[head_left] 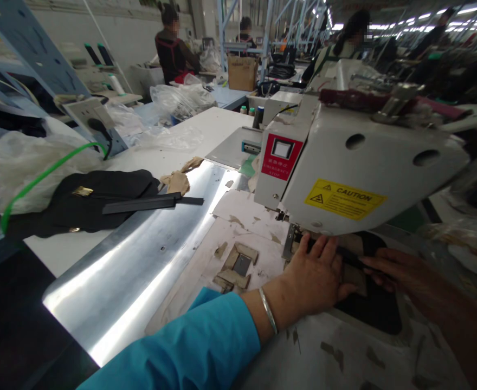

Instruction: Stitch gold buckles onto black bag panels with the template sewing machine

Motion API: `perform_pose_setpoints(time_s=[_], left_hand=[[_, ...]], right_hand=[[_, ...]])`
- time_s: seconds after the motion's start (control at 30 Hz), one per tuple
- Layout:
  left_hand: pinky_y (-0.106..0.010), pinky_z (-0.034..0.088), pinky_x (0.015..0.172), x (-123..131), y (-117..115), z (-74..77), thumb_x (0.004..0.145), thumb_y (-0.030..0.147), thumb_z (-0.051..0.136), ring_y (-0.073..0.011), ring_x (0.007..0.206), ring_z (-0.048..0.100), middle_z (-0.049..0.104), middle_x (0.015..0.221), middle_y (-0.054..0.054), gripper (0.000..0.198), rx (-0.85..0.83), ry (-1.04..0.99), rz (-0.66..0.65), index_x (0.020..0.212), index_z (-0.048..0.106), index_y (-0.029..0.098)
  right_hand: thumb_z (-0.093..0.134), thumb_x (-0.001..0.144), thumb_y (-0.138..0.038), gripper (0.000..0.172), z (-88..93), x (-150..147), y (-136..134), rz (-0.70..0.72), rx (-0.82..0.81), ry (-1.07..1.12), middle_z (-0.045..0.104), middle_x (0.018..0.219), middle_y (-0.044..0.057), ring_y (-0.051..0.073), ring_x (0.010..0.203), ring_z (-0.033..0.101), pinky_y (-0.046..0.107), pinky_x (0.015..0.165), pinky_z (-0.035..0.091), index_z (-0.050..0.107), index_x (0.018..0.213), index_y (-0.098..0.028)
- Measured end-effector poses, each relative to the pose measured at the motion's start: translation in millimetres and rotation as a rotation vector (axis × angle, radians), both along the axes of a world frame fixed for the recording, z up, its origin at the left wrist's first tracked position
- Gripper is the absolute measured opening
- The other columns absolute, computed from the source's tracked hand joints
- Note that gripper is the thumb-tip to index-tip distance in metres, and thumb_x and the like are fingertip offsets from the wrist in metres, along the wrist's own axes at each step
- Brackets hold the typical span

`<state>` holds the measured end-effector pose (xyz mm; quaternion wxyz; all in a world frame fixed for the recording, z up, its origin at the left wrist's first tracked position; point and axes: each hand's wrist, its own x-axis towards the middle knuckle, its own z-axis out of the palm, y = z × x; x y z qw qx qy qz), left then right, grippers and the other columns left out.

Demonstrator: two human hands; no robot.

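Observation:
Under the head of a white sewing machine (368, 162), my left hand (314, 276) lies palm down with its fingers spread on a dark piece in the template. To its right, my right hand (401, 271) pinches the end of a dark strip (350, 257) between thumb and fingers. The strip runs left toward my left fingertips, over a black panel (379, 309) with grey-brown patches. A pale template sheet (206, 260) with a taped square opening lies beneath and to the left. A metal bracket (289, 242) stands beside my left fingertips.
Left are a shiny metal plate (133, 260), black cut pieces (100, 189) with dark strips (141, 203), a green tube (45, 176) and clear plastic bags (14, 168). Farther back are a cardboard box (242, 73) and several people at work.

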<state>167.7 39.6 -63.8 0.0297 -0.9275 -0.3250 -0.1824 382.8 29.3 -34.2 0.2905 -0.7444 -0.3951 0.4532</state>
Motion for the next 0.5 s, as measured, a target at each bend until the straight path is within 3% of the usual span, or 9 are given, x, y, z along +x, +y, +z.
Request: perform_pose_setpoints(time_s=[0.37,0.5], left_hand=[[-0.059,0.028,0.115,-3.6,-0.6,-0.3,0.100,0.058,0.036,-0.0325,0.141,0.037,0.042,0.151,-0.020,0.060,-0.036,0.003,-0.021,0.131,0.057,0.010],[-0.058,0.028,0.114,-8.7,-0.2,3.3,0.098,0.055,0.045,-0.0365,0.138,0.040,0.043,0.149,-0.022,0.056,-0.021,0.008,-0.044,0.129,0.056,0.009]], right_hand=[[0.076,0.062,-0.054,0.039,-5.4,-0.5,2.3,0.085,0.041,-0.156,0.057,0.051,0.000,0.012,0.048,0.049,0.024,0.046,0.035,0.059,0.057,-0.018],[0.077,0.062,-0.052,0.038,-6.5,0.0,2.5,0.076,0.042,-0.179,0.057,0.050,0.000,0.011,0.047,0.049,0.024,0.045,0.036,0.058,0.057,-0.019]])
